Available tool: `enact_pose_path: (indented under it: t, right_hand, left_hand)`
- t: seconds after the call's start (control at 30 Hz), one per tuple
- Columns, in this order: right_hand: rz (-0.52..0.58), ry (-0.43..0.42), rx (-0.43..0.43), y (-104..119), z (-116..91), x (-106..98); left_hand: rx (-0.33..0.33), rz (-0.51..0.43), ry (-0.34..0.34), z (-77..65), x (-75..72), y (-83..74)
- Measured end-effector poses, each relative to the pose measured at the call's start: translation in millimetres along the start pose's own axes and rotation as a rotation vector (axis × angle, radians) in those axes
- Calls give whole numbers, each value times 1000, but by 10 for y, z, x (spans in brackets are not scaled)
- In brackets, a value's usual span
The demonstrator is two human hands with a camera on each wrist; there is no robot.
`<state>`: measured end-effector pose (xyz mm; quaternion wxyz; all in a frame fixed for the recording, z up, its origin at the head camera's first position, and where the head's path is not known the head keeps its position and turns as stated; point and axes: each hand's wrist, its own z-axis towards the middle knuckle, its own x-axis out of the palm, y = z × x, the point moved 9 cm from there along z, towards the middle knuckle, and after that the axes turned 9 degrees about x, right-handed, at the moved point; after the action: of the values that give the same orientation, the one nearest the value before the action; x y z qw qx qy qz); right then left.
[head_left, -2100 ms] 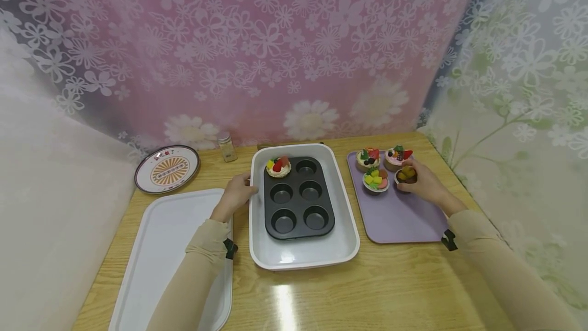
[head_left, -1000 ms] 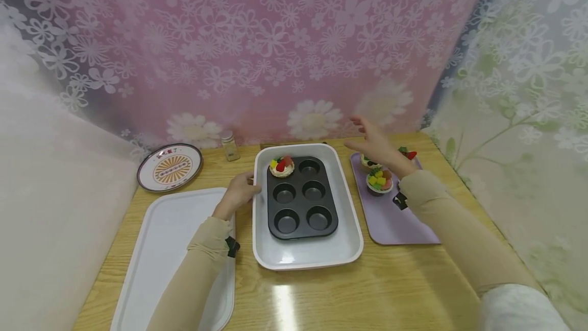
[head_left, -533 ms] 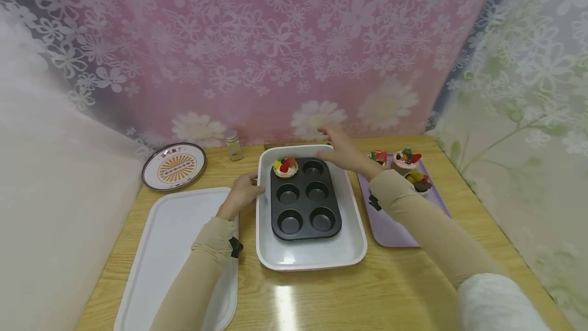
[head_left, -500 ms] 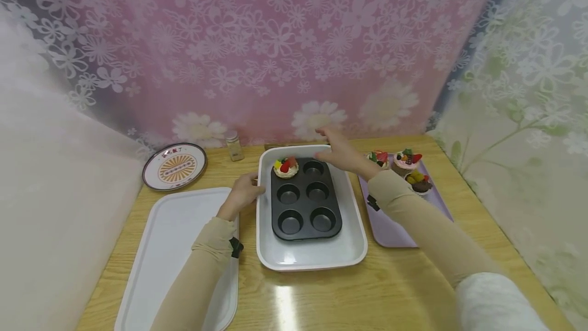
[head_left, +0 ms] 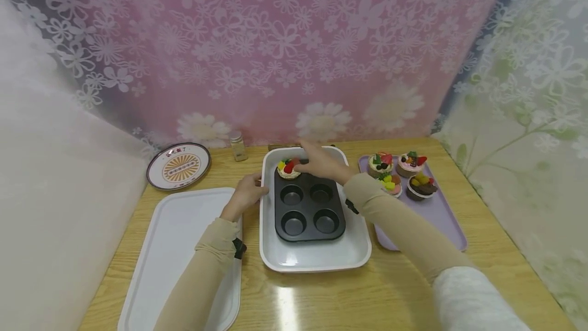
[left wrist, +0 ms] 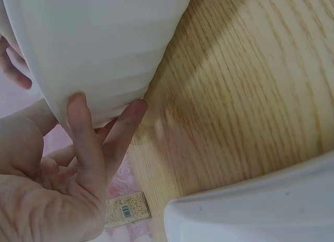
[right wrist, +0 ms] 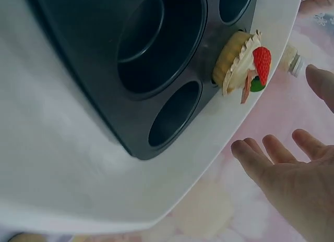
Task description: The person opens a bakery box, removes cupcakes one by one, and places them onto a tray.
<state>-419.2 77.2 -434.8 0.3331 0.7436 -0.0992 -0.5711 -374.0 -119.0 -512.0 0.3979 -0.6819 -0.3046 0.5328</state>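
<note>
My left hand grips the left rim of a white deep tray. In the left wrist view, its fingers press against the tray's outer wall. Inside the tray lies a black muffin pan. One fruit-topped tart, with cream and a strawberry, sits in the pan's back left cup. My right hand reaches over the back of the pan, fingers spread and holding nothing. The right wrist view shows its fingertips apart from the tart, which tilts in that view. The back right cup is hidden under this hand in the head view.
On the right, a purple tray bears several decorated cupcakes, one a chocolate cupcake. To the left lies a pale flat tray, with a round patterned plate behind it. A small jar stands near the back curtain.
My right hand has let go of the chocolate cupcake on the purple tray and moved left, over the muffin pan near the tart. My left hand stays at the white tray's rim.
</note>
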Motion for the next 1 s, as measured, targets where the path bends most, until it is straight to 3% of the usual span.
enact_pose_path:
  t: [0.67, 1.0]
  right_hand:
    - [-77, 64, 52, 12, 254, 352]
    - [-120, 55, 41, 47, 309, 473]
  left_hand:
    - [-1, 18, -4, -14, -4, -23]
    - [0, 6, -15, -40, -20, -52]
